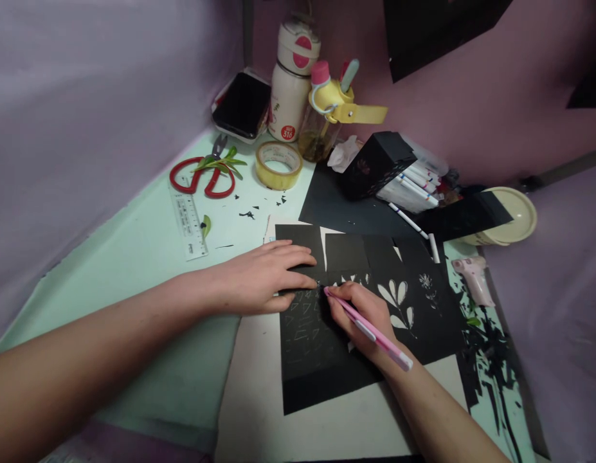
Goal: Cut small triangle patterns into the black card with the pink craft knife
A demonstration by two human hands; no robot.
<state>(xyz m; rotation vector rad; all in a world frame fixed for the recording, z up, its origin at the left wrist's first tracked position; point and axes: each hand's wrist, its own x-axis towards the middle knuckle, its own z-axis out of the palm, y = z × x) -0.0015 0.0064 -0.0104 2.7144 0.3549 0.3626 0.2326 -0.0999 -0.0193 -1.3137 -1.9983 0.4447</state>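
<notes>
Black paper [302, 386] with faint line marks and small triangles lies on a pale board [249, 399]. My left hand [266, 276] rests flat on its upper left part, fingers apart and pointing right. My right hand [362, 315] is closed around a pink pen-like tool [370, 330], whose tip end meets the paper close to my left index finger. The tip itself is too small to make out. Right of my right hand, the black sheet shows a white leaf shape [398, 292] and a small flower drawing [427, 287].
Red-handled scissors [220, 183], a clear ruler [189, 218] and yellow tape [278, 166] lie at the upper left. Behind stand a white bottle [290, 83], a yellow-topped bottle [319, 128] and a black box [377, 164] beside white markers [418, 183]. Black scraps [493, 360] litter the right side.
</notes>
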